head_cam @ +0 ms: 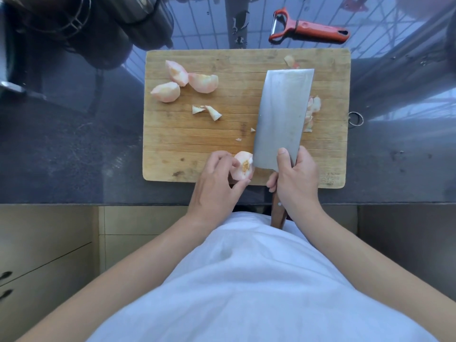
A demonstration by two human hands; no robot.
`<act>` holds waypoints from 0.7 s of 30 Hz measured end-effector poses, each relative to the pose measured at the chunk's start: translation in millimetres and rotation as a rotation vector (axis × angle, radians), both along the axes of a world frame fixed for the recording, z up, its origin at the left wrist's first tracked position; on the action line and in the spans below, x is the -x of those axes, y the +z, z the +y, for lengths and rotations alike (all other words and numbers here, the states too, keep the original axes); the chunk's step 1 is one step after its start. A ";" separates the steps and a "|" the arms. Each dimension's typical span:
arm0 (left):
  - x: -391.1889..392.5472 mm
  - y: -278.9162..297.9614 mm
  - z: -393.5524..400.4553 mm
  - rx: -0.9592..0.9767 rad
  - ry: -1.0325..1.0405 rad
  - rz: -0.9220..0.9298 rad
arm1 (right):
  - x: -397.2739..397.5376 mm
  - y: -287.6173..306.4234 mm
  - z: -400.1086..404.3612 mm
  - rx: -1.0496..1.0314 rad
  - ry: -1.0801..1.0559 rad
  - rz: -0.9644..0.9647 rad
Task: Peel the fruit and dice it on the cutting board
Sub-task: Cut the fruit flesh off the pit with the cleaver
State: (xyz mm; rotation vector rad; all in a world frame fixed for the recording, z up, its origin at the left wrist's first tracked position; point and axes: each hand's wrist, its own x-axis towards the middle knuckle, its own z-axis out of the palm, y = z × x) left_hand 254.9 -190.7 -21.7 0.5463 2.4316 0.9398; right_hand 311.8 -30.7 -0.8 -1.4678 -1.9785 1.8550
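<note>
Wooden cutting board (172, 149): left hand (217, 183) fingers pinch peeled fruit (243, 166); right hand (296, 178) grips cleaver (281, 114).

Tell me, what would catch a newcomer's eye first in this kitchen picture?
The broad steel cleaver dominates, lying across the middle of the wooden cutting board, gripped by the right hand. At the board's near edge the left hand holds a peeled pale pink fruit piece against the blade. An orange-handled peeler lies on the dark counter beyond the board.
</note>
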 end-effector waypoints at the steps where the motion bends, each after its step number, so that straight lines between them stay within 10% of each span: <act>1: 0.6 -1.1 0.5 -0.025 -0.034 0.044 | -0.4 -1.4 -0.1 0.010 -0.010 0.007; 21: -0.4 -1.4 4.1 0.033 -0.034 0.215 | 4.2 -1.5 -14.5 0.022 -0.076 0.016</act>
